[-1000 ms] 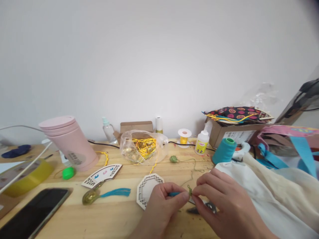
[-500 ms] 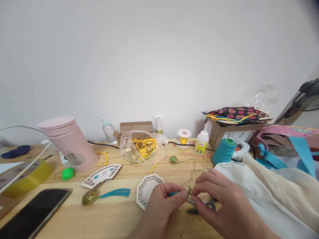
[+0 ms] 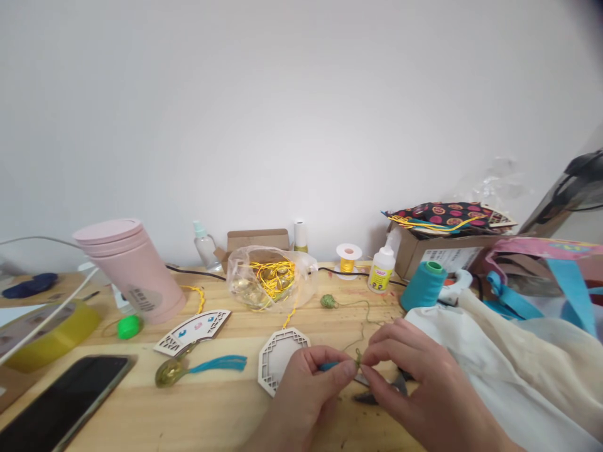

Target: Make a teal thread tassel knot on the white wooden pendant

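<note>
My left hand (image 3: 313, 389) is closed in a pinch on a bundle of blue thread (image 3: 328, 365), most of it hidden inside the fingers. Right beside it, my right hand (image 3: 417, 383) pinches a thin olive-green cord (image 3: 358, 358) that makes a small loop above the fingertips. The cord trails back to a small green ball of cord (image 3: 327, 301). Under my right hand lie dark-handled scissors (image 3: 400, 384), partly covered. An octagonal wooden frame (image 3: 267, 361) with lattice edges sits behind my left hand.
Left of my hands lie a fan-shaped wooden ornament (image 3: 195, 329), a gold pendant (image 3: 168, 372) with a blue tassel, and a phone (image 3: 66, 402). Farther back stand a pink tumbler (image 3: 136, 270), a glue bottle (image 3: 381, 270) and a teal thread cone (image 3: 424, 285). White cloth (image 3: 509, 370) covers the right side.
Almost nothing differs. The fingertips shift slightly at the cord, and the small green loop stands a little higher and straighter.
</note>
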`<action>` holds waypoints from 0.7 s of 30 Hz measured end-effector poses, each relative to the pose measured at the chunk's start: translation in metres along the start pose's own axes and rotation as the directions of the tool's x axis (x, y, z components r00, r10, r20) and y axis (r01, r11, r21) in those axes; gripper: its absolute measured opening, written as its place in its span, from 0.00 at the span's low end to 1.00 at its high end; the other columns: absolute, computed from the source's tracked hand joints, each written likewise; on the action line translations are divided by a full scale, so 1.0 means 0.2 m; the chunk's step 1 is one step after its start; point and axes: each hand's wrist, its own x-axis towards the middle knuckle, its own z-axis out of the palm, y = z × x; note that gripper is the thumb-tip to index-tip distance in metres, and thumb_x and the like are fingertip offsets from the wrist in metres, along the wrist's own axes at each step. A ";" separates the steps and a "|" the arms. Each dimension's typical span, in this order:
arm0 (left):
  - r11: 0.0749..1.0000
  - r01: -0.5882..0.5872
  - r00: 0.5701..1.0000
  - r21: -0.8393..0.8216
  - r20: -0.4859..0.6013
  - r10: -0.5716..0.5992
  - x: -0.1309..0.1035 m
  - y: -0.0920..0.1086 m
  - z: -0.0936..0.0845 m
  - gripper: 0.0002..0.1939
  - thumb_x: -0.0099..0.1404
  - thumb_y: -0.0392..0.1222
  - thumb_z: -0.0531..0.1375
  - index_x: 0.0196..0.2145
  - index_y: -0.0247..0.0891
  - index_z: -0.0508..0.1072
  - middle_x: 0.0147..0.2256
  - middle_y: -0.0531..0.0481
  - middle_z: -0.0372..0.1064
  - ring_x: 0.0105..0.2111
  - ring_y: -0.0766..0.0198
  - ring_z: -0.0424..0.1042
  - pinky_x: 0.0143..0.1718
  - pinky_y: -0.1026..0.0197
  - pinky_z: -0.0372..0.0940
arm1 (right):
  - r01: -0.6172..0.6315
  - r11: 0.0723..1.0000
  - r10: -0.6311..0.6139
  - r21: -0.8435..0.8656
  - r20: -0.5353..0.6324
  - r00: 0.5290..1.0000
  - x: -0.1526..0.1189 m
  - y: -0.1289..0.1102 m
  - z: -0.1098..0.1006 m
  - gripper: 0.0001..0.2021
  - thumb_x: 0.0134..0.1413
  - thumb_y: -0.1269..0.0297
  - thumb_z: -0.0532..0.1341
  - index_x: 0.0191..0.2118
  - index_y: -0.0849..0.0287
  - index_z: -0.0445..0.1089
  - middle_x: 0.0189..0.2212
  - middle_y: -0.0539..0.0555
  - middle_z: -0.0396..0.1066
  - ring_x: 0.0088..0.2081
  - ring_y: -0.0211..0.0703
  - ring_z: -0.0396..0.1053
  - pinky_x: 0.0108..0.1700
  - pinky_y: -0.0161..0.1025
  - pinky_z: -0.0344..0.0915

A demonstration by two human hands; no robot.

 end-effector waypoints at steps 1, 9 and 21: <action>1.000 0.000 1.000 0.007 -0.005 0.000 0.00 0.00 0.00 0.16 0.38 0.47 0.68 0.19 0.34 0.69 0.09 0.63 0.49 0.12 0.78 0.42 0.15 0.67 0.35 | 0.023 1.000 -0.023 -0.020 -0.014 1.000 0.00 0.00 0.00 0.06 0.43 0.75 0.56 0.23 0.58 0.67 0.20 0.49 0.67 0.24 0.38 0.64 0.25 0.33 0.60; 0.998 -0.054 0.998 0.031 -0.035 0.055 0.01 -0.01 -0.01 0.14 0.38 0.45 0.68 0.20 0.34 0.71 0.11 0.61 0.56 0.13 0.77 0.46 0.18 0.68 0.43 | 0.085 0.991 -0.090 -0.102 -0.037 0.995 -0.01 0.00 0.01 0.08 0.46 0.75 0.55 0.24 0.58 0.68 0.20 0.50 0.66 0.24 0.38 0.61 0.24 0.34 0.58; 0.966 -0.137 0.984 0.217 -0.083 0.158 0.01 0.01 -0.01 0.12 0.41 0.47 0.66 0.21 0.35 0.74 0.18 0.54 0.67 0.20 0.70 0.58 0.23 0.67 0.53 | 0.060 0.995 -0.063 -0.079 -0.039 0.997 -0.01 0.00 0.01 0.07 0.45 0.75 0.56 0.25 0.58 0.70 0.20 0.50 0.67 0.23 0.38 0.61 0.24 0.34 0.59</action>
